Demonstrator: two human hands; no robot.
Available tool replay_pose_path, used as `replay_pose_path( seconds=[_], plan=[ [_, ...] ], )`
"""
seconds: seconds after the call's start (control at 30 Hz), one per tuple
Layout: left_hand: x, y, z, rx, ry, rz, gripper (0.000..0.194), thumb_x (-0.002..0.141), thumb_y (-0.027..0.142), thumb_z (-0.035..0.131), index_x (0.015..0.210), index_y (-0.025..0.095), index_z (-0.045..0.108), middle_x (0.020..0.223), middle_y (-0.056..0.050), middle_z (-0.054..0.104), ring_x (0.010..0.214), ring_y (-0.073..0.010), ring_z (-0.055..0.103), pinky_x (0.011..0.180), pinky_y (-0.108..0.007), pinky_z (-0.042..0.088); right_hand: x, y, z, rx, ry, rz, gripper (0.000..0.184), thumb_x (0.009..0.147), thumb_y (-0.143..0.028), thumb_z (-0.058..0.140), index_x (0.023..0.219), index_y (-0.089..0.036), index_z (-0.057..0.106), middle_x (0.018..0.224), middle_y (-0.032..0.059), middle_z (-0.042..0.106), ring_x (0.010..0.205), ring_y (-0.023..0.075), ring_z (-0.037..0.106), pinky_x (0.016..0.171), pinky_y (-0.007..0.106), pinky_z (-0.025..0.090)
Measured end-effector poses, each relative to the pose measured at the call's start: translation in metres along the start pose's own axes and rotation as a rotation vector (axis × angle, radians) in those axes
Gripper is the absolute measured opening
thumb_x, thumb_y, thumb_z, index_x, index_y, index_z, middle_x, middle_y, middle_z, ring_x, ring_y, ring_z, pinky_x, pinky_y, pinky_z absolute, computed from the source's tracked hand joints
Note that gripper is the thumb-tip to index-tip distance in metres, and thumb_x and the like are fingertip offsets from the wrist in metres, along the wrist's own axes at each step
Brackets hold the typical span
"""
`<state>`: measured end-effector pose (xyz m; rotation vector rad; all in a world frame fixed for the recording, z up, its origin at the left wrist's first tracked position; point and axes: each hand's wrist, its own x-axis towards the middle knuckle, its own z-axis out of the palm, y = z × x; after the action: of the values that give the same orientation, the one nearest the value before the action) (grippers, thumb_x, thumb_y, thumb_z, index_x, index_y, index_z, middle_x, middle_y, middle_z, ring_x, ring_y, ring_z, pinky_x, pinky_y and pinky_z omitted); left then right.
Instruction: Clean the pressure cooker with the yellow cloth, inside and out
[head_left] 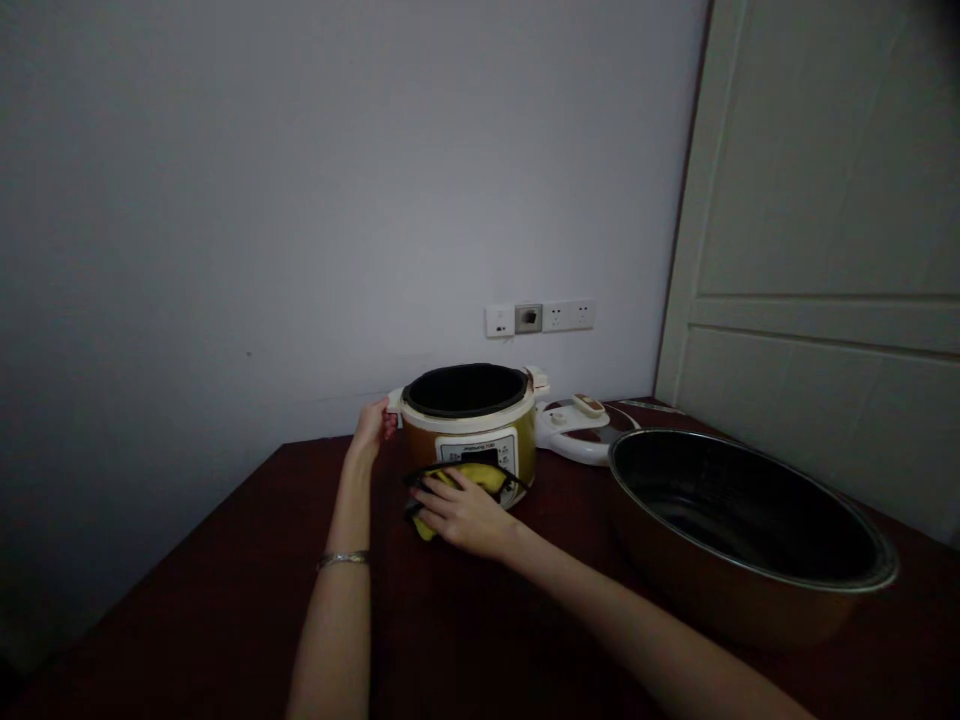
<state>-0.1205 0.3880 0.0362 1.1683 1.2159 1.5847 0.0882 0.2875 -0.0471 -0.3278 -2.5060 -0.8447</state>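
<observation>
A gold and white electric pressure cooker (420, 441) stands on the dark red table with its top uncovered and a dark interior showing. At its left side, my left hand (373, 428) is closed around the white side handle (394, 401). My right hand (466, 514) presses a yellow cloth with black edging (484, 477) against the cooker's lower front, just below the control panel (504, 448). Part of the cloth hangs under my fingers, and it covers the lower part of the panel.
To the right sits a large inner pot (750, 590) with a dark inside. Behind it lies the cooker's white lid (581, 450). Wall sockets (556, 317) are set above the table (247, 560), and a pale door (817, 200) stands at the right.
</observation>
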Motion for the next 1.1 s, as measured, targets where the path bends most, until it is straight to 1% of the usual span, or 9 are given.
replay_pose_path(
  seconds=[0.13,0.23,0.33,0.57,0.73,0.8,0.9,1.0,1.1],
  plan=[
    [0.0,-0.001,0.0,0.018,-0.004,0.022,0.024,0.077,0.027,0.044,0.055,0.017,0.045,0.035,0.004,0.041,0.025,-0.0065,0.031,0.028,-0.018,0.018,0.018,-0.013,0.028,-0.012,-0.093,0.089,0.022,0.09,-0.013,0.044,0.098,-0.009,0.064,0.12,0.0152,0.059,0.113,0.0254,0.052,0.093,0.041,0.044],
    [0.0,0.0,0.0,0.031,-0.007,0.026,0.024,0.077,0.026,0.043,0.054,0.017,0.045,0.035,0.004,0.041,0.025,-0.0071,0.032,0.028,-0.018,0.019,0.001,-0.022,0.036,-0.014,-0.081,0.115,0.024,0.089,-0.013,0.043,0.104,-0.01,0.063,0.12,0.0156,0.058,0.111,0.0284,0.054,0.089,0.044,0.048],
    [0.001,0.0,0.001,0.045,0.003,0.024,0.027,0.08,0.027,0.039,0.055,0.018,0.045,0.034,0.004,0.041,0.024,-0.0076,0.031,0.028,-0.019,0.018,-0.028,-0.023,0.038,-0.004,-0.078,0.02,0.023,0.086,-0.009,0.048,0.103,-0.014,0.063,0.119,0.0104,0.06,0.113,0.0246,0.053,0.096,0.039,0.044],
    [-0.002,0.005,-0.001,0.08,-0.028,0.017,0.028,0.081,0.027,0.041,0.055,0.018,0.044,0.034,0.004,0.04,0.024,-0.0071,0.029,0.029,-0.019,0.017,-0.08,0.001,0.021,0.173,-0.088,-0.078,0.023,0.089,-0.012,0.046,0.104,-0.014,0.064,0.116,0.0078,0.063,0.109,0.0178,0.055,0.094,0.031,0.044],
    [-0.001,0.006,-0.001,0.09,-0.041,-0.005,0.027,0.082,0.025,0.038,0.057,0.018,0.045,0.033,0.003,0.04,0.025,-0.0075,0.03,0.029,-0.019,0.018,-0.104,0.011,0.002,0.351,-0.129,0.001,0.026,0.09,-0.013,0.044,0.106,-0.015,0.065,0.116,0.0082,0.063,0.106,0.0189,0.057,0.094,0.035,0.042],
    [0.0,0.005,-0.002,0.095,-0.044,-0.006,0.027,0.082,0.024,0.037,0.057,0.018,0.045,0.033,0.003,0.04,0.025,-0.0075,0.03,0.029,-0.019,0.017,-0.122,0.012,0.004,0.433,-0.13,0.131,0.033,0.085,-0.008,0.046,0.111,-0.018,0.064,0.118,0.0082,0.062,0.11,0.0198,0.055,0.096,0.036,0.041],
    [0.001,0.004,-0.002,0.103,-0.052,-0.005,0.028,0.083,0.025,0.036,0.057,0.018,0.044,0.032,0.003,0.04,0.024,-0.0075,0.029,0.029,-0.019,0.017,-0.15,0.016,0.014,0.508,-0.03,0.544,0.051,0.07,0.0,0.047,0.114,-0.019,0.064,0.119,0.0103,0.061,0.112,0.0219,0.055,0.097,0.04,0.041],
    [0.002,0.003,-0.003,0.108,-0.063,-0.004,0.029,0.084,0.025,0.035,0.057,0.018,0.044,0.032,0.003,0.041,0.023,-0.0078,0.03,0.028,-0.019,0.016,-0.159,0.026,0.024,0.531,0.275,0.939,0.052,0.066,-0.005,0.046,0.114,-0.018,0.064,0.118,0.0106,0.061,0.111,0.0235,0.055,0.098,0.043,0.04],
    [0.002,0.003,-0.003,0.11,-0.068,-0.001,0.029,0.084,0.025,0.036,0.057,0.018,0.044,0.032,0.003,0.041,0.023,-0.0082,0.031,0.028,-0.019,0.018,-0.144,0.043,0.032,0.58,0.641,1.252,0.045,0.07,-0.021,0.05,0.112,-0.014,0.062,0.116,0.012,0.062,0.107,0.0241,0.056,0.096,0.04,0.04]
  ],
)
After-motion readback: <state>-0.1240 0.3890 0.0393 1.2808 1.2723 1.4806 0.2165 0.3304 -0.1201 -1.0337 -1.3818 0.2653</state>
